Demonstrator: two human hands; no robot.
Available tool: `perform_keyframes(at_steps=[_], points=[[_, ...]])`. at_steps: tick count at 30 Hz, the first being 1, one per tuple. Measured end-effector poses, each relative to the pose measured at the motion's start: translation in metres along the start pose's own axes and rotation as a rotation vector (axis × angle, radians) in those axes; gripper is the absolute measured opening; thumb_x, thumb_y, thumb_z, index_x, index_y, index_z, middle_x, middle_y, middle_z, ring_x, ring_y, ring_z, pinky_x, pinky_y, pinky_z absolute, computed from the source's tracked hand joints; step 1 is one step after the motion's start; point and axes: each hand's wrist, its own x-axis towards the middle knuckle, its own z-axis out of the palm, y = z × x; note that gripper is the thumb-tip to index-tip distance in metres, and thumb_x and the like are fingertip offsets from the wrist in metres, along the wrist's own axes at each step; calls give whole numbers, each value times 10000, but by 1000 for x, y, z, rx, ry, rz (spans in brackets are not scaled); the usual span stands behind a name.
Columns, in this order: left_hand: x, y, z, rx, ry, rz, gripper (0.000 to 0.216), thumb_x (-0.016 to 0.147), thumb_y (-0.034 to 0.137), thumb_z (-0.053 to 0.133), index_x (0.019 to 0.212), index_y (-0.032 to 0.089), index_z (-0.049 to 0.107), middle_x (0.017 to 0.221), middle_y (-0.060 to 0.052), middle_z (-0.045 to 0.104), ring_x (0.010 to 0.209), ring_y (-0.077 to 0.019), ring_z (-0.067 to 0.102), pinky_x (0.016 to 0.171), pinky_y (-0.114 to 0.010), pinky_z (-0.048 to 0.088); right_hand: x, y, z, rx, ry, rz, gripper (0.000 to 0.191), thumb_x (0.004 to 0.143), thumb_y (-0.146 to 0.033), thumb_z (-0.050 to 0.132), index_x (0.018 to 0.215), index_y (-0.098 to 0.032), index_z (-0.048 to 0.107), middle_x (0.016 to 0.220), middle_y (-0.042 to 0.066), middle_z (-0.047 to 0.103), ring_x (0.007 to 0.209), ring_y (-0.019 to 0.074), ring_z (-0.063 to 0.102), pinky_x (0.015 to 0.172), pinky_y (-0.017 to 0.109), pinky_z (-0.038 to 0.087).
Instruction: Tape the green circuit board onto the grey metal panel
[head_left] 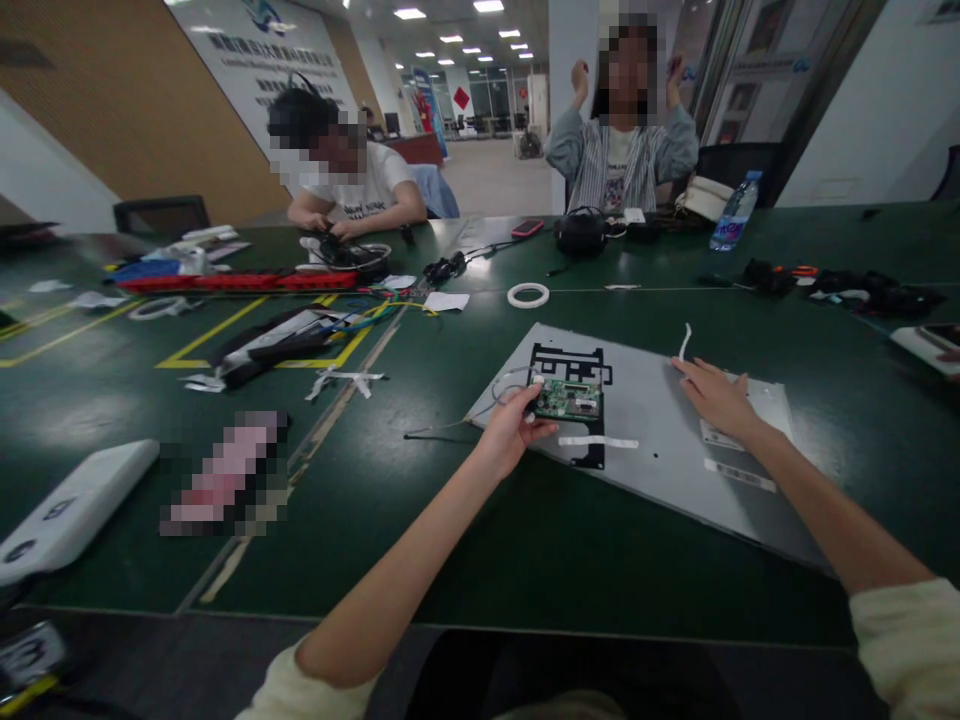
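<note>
My left hand point(516, 428) pinches the left end of a green circuit board point(568, 400), its thumb on the board's edge. Thin wires run from the board toward the left. Under it lies a large grey flat panel point(660, 480) with a black cut-out frame point(589, 452) and a white tape strip point(598, 441) on it. My right hand point(718, 400) rests with fingers stretched out on the panel's right part. Close to its fingertips a narrow white strip point(685, 342) stands up. A pale metal plate point(769, 410) shows partly beneath that hand.
A white power bank point(75, 510) and a blurred pink item point(225, 475) lie at left. Beyond the panel are a tape roll point(528, 295), a bottle point(736, 212) and a red power strip point(240, 282). Two people point(360, 180) sit across the green table point(420, 520).
</note>
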Motion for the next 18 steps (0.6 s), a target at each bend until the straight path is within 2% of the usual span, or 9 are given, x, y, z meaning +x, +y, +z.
perform_keyframes(at_steps=[5, 9, 13, 16, 18], points=[[-5, -12, 10, 18, -29, -18, 69, 828, 191, 585, 844, 138, 544, 761, -35, 626, 556, -116, 611, 478, -252, 568, -7, -32, 0, 49, -55, -195, 462, 937, -327, 276, 1396, -337, 330, 1401, 46, 424, 1331, 302, 299, 978, 732, 119], [-11, -17, 14, 1, -9, -37, 63, 837, 190, 575, 831, 137, 541, 736, -35, 621, 564, -117, 608, 480, -241, 564, -11, -49, 2, 107, -38, -257, 463, 928, -332, 319, 1390, -361, 337, 1386, 32, 443, 1316, 296, 330, 1008, 698, 121], [-16, -16, 16, -47, 17, -52, 75, 842, 198, 578, 866, 131, 556, 773, -43, 626, 582, -108, 608, 487, -216, 560, -12, -53, -1, 200, 41, -218, 475, 905, -345, 385, 1379, -328, 370, 1360, 43, 474, 1275, 295, 394, 1025, 662, 172], [-18, -15, 17, -82, 34, -74, 91, 841, 212, 587, 882, 138, 555, 792, -44, 632, 594, -106, 613, 495, -207, 561, -13, -58, -10, 389, 187, -109, 415, 889, -399, 421, 1270, -262, 511, 1258, 72, 560, 1151, 277, 520, 996, 550, 346], [-18, -16, 16, -110, 32, -83, 85, 841, 203, 588, 885, 139, 553, 806, -46, 637, 623, -109, 622, 529, -214, 571, -15, -66, -17, 595, 272, 16, 377, 861, -451, 464, 1139, -228, 589, 1137, 79, 620, 1016, 257, 602, 894, 465, 468]])
